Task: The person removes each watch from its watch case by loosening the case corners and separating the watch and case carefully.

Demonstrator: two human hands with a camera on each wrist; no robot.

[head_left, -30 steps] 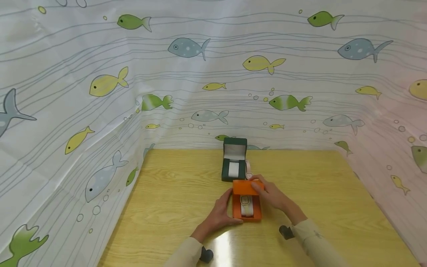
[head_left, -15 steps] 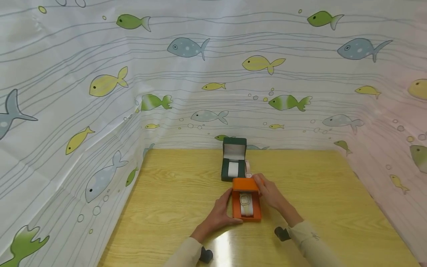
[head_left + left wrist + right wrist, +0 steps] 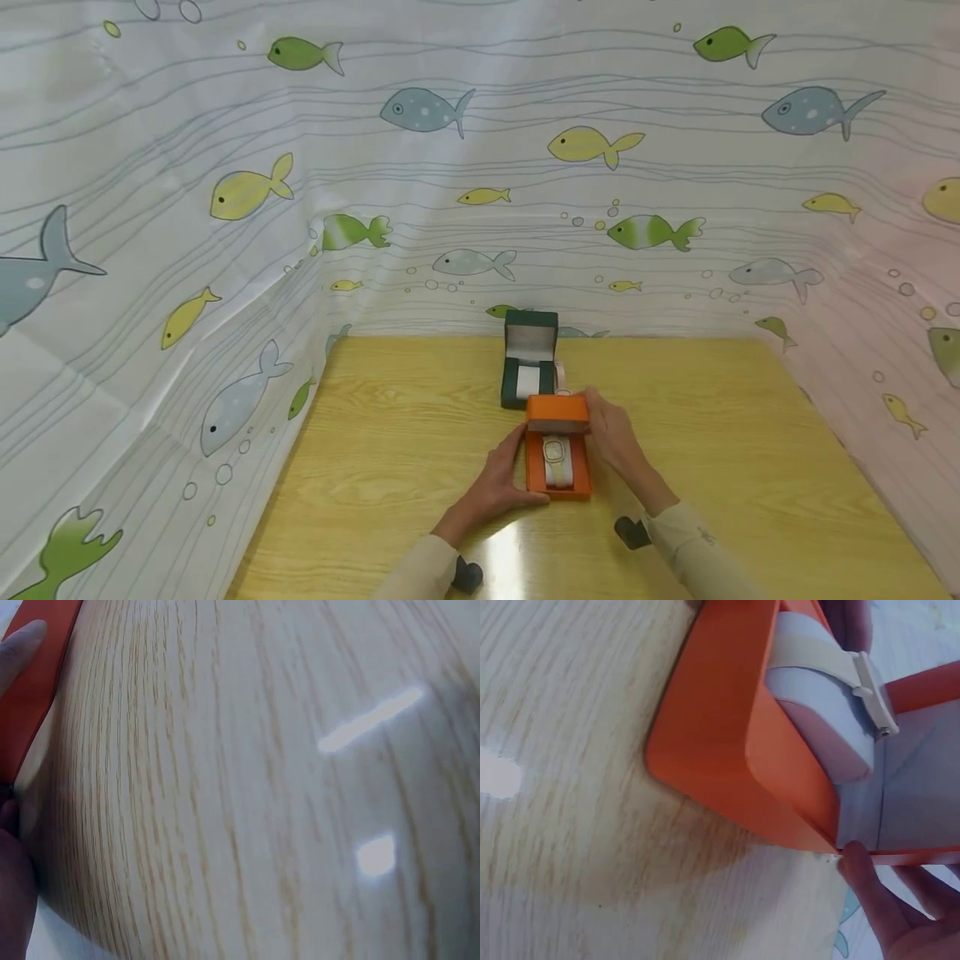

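Orange box (image 3: 705, 712) sits on the wood-grain surface (image 3: 405, 417), between the two hands, lid (image 3: 558, 410) raised and tilted back, pale lining showing. Left hand (image 3: 498, 479) grips the box's left side: fingers by the far corner, thumb along the near edge. Left wrist view catches only part of this hand, one digit lying against the orange wall. Right hand (image 3: 613, 429) holds the lid at its right side, thumb at the edge, other fingers partly hidden behind it.

Inside the box: watch (image 3: 553, 451), squarish face, pale yellow strap wrapped around a whitish cushion (image 3: 829, 724).

Beyond the orange box, green box (image 3: 511, 379), lid upright, white cushion (image 3: 528, 380) within. Whether the two boxes touch, cannot tell. Second watch (image 3: 560, 375), pale pink strap, just right of the green box, partly hidden.

Fish-print sheet (image 3: 450, 167) behind and along both sides. Light-coloured sleeves (image 3: 697, 542) on both arms.
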